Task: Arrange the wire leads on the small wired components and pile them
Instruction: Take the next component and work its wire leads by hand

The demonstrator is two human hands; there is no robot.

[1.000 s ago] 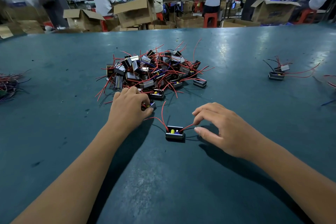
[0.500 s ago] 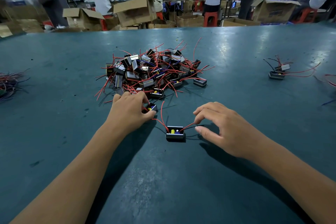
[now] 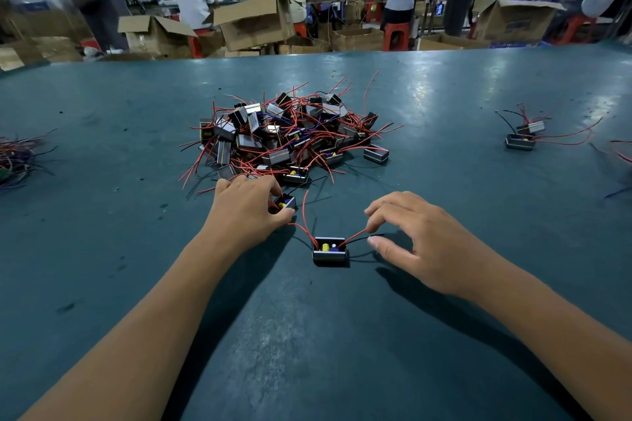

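- Little has moved since the earlier frames: my left hand [image 3: 249, 212] has drawn its small wired box [image 3: 286, 203] slightly nearer me, off the near edge of the heap [image 3: 290, 135].
- Left fingers curl around that box, gripping it against the table [image 3: 102, 249].
- My right hand [image 3: 415, 244] pinches the red and black leads [image 3: 359, 237] of the lone box [image 3: 330, 249] lying between both hands, toward the table's near edge.
- To do this well, I judge I should pull the leads straight and gently, box steady, then pile it.
- Two more boxes [image 3: 521, 137] lie near the right edge.
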